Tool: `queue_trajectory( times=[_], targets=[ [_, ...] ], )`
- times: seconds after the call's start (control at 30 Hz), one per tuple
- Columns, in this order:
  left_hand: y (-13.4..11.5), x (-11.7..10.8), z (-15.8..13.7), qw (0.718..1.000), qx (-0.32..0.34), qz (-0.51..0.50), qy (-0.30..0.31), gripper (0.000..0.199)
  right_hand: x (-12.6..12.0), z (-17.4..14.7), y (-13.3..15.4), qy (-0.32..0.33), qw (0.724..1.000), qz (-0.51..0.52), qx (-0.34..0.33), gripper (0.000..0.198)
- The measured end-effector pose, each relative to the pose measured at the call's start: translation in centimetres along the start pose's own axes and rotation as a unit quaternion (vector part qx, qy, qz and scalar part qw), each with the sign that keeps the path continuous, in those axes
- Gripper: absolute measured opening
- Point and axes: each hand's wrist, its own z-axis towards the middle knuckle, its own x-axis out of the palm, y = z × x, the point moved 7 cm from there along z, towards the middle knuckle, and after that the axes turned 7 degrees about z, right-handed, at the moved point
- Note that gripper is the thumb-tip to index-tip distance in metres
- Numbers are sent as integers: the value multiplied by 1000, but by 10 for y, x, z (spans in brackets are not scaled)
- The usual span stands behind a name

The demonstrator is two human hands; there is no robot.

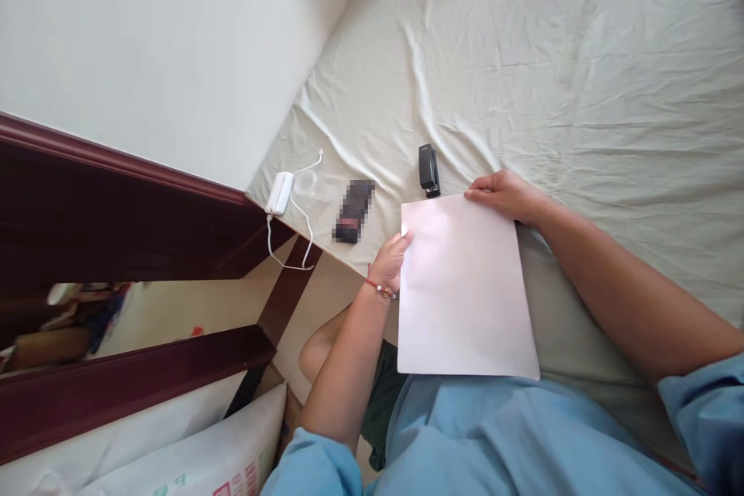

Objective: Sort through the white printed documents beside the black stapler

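A blank white sheet of paper (465, 294), perhaps more than one, is held in front of my body. My left hand (390, 260) pinches its left edge near the upper corner, thumb on top and the other fingers mostly hidden. At the top edge, toward the right corner, my right hand (503, 194) grips the paper between thumb and fingers. Just beyond the top edge a black stapler (428, 170) lies on the pale bedsheet (610, 93).
Left of the stapler lies a dark pixelated object (353, 211). A white power adapter (280, 194) with a white cable sits by the bed's left edge. Dark red wooden boards (116, 194) stand at the left, with a white printed sack (232, 442) below.
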Motion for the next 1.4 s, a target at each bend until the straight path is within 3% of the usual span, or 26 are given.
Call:
queue_trajectory(
  times=[0.13,0.37,0.47,0.67,0.97,1.17,1.27,1.33,1.4],
  targets=[
    [-12,-2,6,995,80,52,-40,33,0,1,-3,-24,999,5,21,33],
    [-12,5,10,995,91,24,-43,25,-8,5,3,-8,995,-86,48,35],
    [-10,7,9,996,80,7,-47,22,-11,4,6,23,991,-121,59,36],
    [-6,15,16,999,3,-1,-36,19,-23,8,12,-14,982,-162,101,17],
    [-17,20,26,999,7,11,-53,16,-29,23,15,1,978,-146,146,10],
    [-20,31,37,999,4,24,-48,19,-40,25,16,-2,965,-231,127,17],
    [-24,35,42,998,14,34,-51,20,-47,24,25,-41,930,-352,93,23],
    [-25,36,44,998,12,35,-53,18,-46,20,39,-96,904,-415,38,31],
    [-24,39,43,998,4,31,-51,15,-31,14,56,-119,889,-435,-76,37]
  ],
)
